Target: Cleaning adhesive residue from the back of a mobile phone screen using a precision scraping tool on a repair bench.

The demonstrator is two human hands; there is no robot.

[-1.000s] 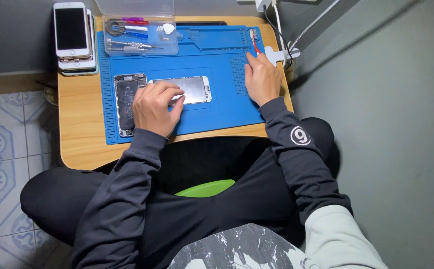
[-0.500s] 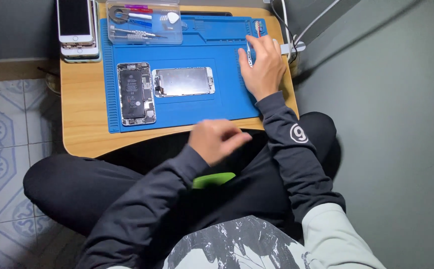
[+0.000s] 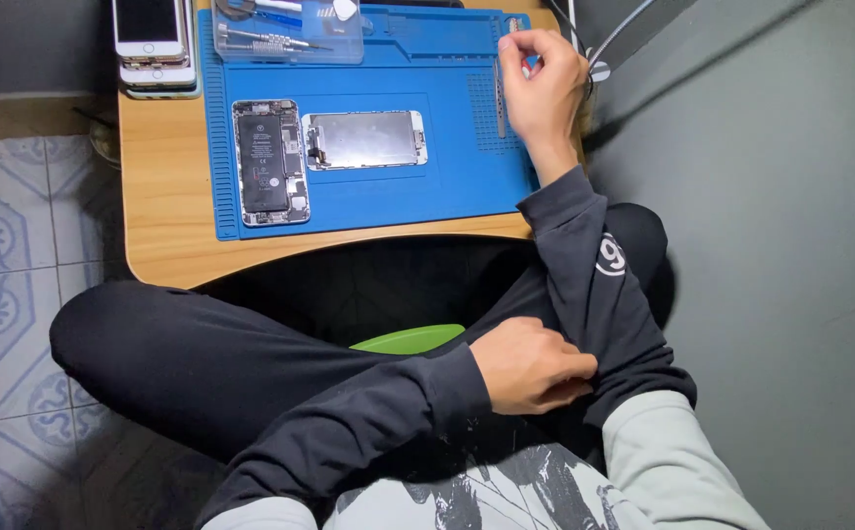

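Note:
My right hand [image 3: 543, 83] is at the far right corner of the blue work mat [image 3: 447, 186], its fingers pinched on the top of thin metal tweezers [image 3: 500, 106] that point toward me. My left hand [image 3: 530, 365] is down in my lap, fingers curled on the dark right sleeve [image 3: 594, 285] near the elbow. An opened phone body [image 3: 268, 162] with its battery showing lies on the left of the mat. Its detached screen panel [image 3: 363, 139] lies face down just to the right. Neither hand touches them.
A clear plastic box of small tools [image 3: 285, 39] sits at the mat's far edge. Stacked phones [image 3: 153, 39] rest at the far left corner of the low wooden table [image 3: 162, 206]. White cables [image 3: 609, 39] run off the far right. A green object [image 3: 413, 340] shows below the table edge.
My left hand left the screen panel, drew back off the table and came to the right sleeve in my lap. My right hand curled up around the tweezers.

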